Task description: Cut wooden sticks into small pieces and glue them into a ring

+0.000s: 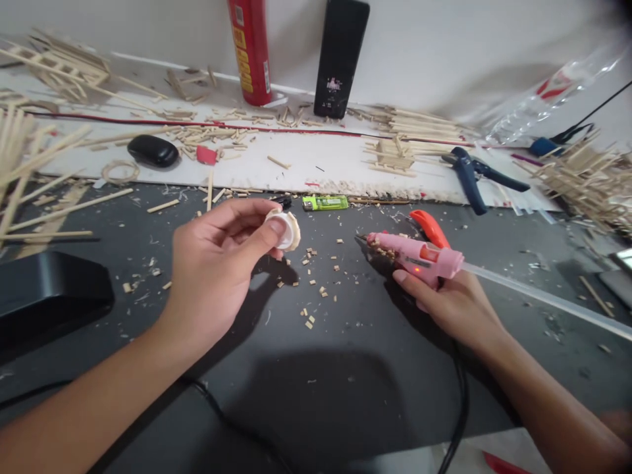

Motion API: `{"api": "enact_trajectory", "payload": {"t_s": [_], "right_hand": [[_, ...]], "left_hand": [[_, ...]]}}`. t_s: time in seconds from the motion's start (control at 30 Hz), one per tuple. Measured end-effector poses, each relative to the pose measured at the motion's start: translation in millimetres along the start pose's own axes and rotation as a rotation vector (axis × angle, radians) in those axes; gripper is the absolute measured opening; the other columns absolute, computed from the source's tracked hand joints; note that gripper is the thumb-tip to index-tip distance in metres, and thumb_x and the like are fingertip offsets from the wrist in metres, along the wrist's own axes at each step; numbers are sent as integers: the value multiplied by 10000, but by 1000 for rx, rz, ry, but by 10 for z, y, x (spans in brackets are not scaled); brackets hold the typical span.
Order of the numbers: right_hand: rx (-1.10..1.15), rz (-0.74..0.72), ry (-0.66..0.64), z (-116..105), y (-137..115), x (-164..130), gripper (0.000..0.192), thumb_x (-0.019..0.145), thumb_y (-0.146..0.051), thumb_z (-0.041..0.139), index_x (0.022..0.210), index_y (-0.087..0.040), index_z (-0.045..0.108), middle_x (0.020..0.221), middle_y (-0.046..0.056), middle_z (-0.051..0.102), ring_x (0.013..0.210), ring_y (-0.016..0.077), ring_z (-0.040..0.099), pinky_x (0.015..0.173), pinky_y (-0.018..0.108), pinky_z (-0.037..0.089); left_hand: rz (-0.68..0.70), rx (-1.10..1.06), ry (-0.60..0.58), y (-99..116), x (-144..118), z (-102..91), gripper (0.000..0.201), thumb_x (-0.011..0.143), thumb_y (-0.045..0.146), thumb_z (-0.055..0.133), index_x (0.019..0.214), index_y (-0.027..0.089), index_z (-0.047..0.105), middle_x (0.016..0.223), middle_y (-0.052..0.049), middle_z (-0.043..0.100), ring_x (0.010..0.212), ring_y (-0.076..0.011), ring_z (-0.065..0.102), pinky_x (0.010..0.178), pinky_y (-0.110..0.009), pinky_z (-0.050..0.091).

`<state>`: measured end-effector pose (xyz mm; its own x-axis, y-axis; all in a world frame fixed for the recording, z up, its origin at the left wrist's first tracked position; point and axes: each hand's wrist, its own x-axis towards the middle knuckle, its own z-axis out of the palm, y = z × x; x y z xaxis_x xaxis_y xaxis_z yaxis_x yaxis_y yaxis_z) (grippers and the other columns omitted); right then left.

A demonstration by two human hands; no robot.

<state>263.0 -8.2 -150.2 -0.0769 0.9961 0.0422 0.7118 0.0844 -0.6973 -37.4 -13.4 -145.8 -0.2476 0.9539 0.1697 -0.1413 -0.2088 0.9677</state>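
Observation:
My left hand (222, 253) is raised over the dark mat (336, 368), pinching a small white round cap (285, 230) ringed with tiny wooden pieces between thumb and fingers. A pink hot glue gun (419, 257) lies low over the mat in my right hand (454, 306); its nozzle points left toward the cap, about a hand's width away. A clear glue stick (543, 296) juts from the gun's back to the right. The gun's black cord (457, 401) runs down toward me.
Small wood chips (316, 289) are scattered between my hands. A green lighter (324, 202), orange-handled tool (429, 227), blue pliers (469, 174), black case (152, 150), red can (251, 52), black device (340, 56) and piles of wooden sticks (587, 184) lie around. A black object (49, 289) sits left.

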Motion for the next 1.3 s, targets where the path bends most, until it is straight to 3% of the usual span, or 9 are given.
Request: {"api": "enact_trajectory", "payload": {"t_s": [0.1, 0.23, 0.3, 0.37, 0.47, 0.57, 0.67, 0.83, 1.3], "right_hand": [[-34, -18, 114, -47, 39, -210, 275, 875, -500, 742, 914, -243, 654, 821, 6, 601, 702, 205, 564, 661, 347, 463], [-43, -28, 346, -57, -9, -696, 363, 960, -377, 692, 711, -259, 456, 666, -45, 420, 582, 157, 416, 566, 322, 352], [-75, -108, 366, -23, -118, -888, 340, 955, -291, 700, 720, -258, 456, 667, -45, 442, 569, 152, 418, 555, 324, 347], [-95, -294, 237, 22, -283, -955, 239, 940, -215, 698, 791, -260, 517, 687, -45, 491, 562, 144, 454, 547, 310, 366], [-106, -478, -68, 108, -576, -794, 86, 976, -177, 654, 926, -240, 622, 794, -17, 635, 696, 144, 605, 662, 284, 461], [-175, -461, -211, 234, -821, -455, 120, 1022, -167, 594, 960, -210, 687, 878, 13, 712, 817, 163, 676, 745, 292, 481], [-288, -452, -272, 387, -962, -131, 171, 1023, -154, 582, 1022, -181, 751, 960, 55, 763, 895, 213, 717, 819, 335, 483], [-463, -469, -284, 568, -1048, 155, 255, 1007, -103, 571, 1124, -155, 792, 1017, 96, 774, 892, 251, 726, 794, 356, 460], [-535, -575, -331, 676, -998, 287, 227, 1071, -144, 521, 1030, -153, 744, 922, 68, 691, 831, 205, 650, 693, 320, 365]], "left_hand": [[39, 15, -3, 5, 1, -3, 108, 812, 222, 907, 888, 235, 832, 780, 1, 763, 672, -134, 694, 605, -277, 610], [85, 63, 16, 62, 1, -12, 95, 826, 179, 880, 886, 231, 828, 766, 1, 762, 656, -131, 700, 642, -279, 615], [114, 94, 29, 85, 12, -20, 97, 829, 171, 874, 882, 236, 826, 770, 5, 762, 662, -131, 702, 666, -280, 619], [138, 114, 40, 92, 31, -32, 100, 829, 179, 878, 885, 244, 827, 793, 5, 769, 678, -136, 706, 700, -294, 627], [168, 120, 57, 85, 66, -54, 102, 824, 226, 895, 891, 259, 826, 806, 5, 774, 672, -148, 708, 684, -321, 630], [180, 118, 54, 82, 93, -75, 102, 822, 247, 901, 884, 264, 820, 789, 7, 773, 674, -160, 715, 674, -340, 629], [203, 127, 60, 90, 113, -90, 98, 828, 238, 893, 883, 259, 814, 799, 4, 775, 701, -167, 723, 717, -359, 631], [234, 110, 69, 105, 139, -103, 99, 841, 200, 870, 889, 257, 805, 811, 7, 766, 711, -169, 721, 741, -379, 644], [235, 134, 58, 175, 126, -125, 77, 866, 239, 842, 898, 274, 781, 839, 19, 769, 751, -185, 750, 762, -381, 644]]}}
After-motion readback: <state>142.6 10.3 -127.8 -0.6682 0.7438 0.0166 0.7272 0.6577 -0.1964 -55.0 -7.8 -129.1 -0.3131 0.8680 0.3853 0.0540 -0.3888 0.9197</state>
